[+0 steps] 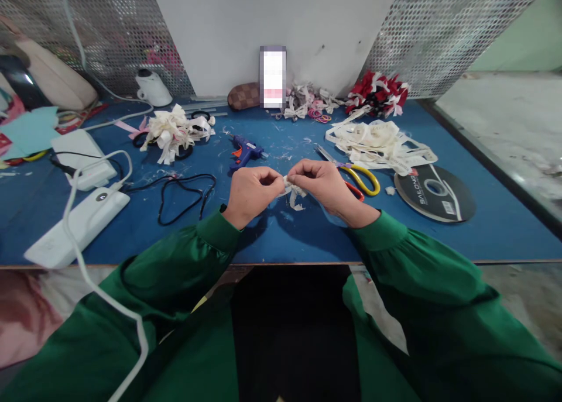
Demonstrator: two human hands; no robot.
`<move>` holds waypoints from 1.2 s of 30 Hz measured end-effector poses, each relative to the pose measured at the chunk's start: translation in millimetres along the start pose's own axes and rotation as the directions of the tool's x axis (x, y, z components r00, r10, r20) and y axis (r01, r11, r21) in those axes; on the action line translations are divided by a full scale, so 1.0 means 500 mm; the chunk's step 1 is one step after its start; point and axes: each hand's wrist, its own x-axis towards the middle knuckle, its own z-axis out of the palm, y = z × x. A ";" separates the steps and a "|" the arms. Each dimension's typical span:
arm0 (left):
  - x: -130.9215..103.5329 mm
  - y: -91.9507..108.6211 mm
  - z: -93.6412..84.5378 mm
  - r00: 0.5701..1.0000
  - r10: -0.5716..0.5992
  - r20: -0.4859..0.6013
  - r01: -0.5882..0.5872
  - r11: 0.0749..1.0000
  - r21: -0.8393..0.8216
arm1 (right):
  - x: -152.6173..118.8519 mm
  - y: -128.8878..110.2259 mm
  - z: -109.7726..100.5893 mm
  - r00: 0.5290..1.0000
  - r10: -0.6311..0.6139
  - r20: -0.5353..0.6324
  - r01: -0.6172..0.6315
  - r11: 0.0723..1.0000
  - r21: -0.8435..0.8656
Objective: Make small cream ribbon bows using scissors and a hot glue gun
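Over the middle of the blue table, my left hand [257, 192] and my right hand [325, 188] meet fingertip to fingertip. Both pinch a small white ribbon piece [296, 198], whose loose ends hang below the fingers. Its exact shape is partly hidden by my fingertips. Just behind my left hand lies a blue glue gun [244, 151] with an orange trigger. Partly behind my right hand are yellow-handled scissors [362, 178], with a red handle [355, 191] beside them. A heap of cream ribbon [381, 141] lies beyond, to the right.
A black ribbon reel [434, 194] lies at right. Red-and-white bows [377, 95] and a brown checked case [243, 96] stand at the back, near a phone [273, 77]. At left are a cream ribbon bunch [173, 130], a black cord [187, 182] and a white power strip [79, 226].
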 end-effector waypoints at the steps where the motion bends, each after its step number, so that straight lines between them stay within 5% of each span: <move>1: 0.000 0.000 0.000 1.000 -0.020 0.005 0.020 1.000 -0.022 | 0.000 -0.002 0.000 1.000 0.006 0.004 -0.006 1.000 0.002; 22: -0.009 -0.005 0.004 0.995 0.101 0.009 -0.101 0.989 0.104 | 0.000 -0.005 0.003 0.998 0.070 0.011 -0.070 0.994 0.085; 36: -0.001 0.003 0.002 0.999 0.046 -0.024 -0.045 0.998 0.040 | 0.000 -0.002 0.000 0.996 0.087 0.001 -0.086 0.979 0.187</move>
